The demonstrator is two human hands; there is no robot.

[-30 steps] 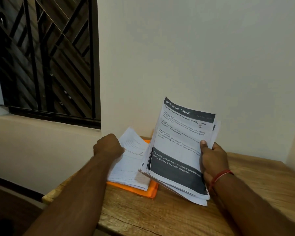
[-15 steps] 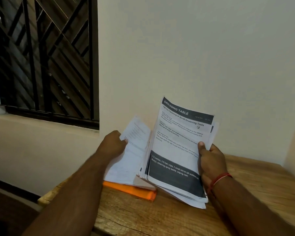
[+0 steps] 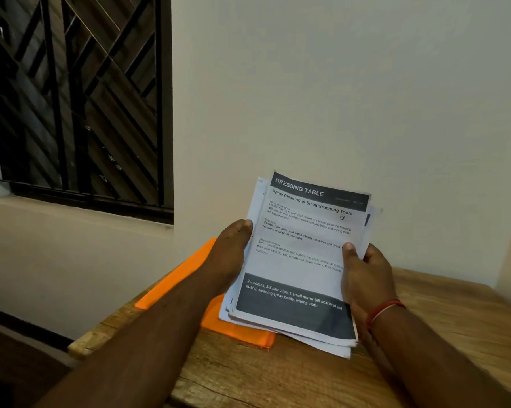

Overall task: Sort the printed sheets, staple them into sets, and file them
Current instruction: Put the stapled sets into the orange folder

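A stack of printed sheets stands tilted up from the wooden table, its top page headed "DRESSING TABLE" with dark bands at top and bottom. My left hand grips the stack's left edge, thumb on the front. My right hand, a red thread at its wrist, holds the right edge with the thumb pressed on the top page. An orange folder lies flat on the table under and left of the stack, partly hidden by my left forearm.
The wooden table stands against a white wall, its left end close to my left arm. A barred window sits in the wall at the upper left. A second wall closes in at the far right.
My left hand lifted the loose sheets off the orange folder and brought them against the stack in my right hand. Both hands now hold one stack, and the folder's top is bare.
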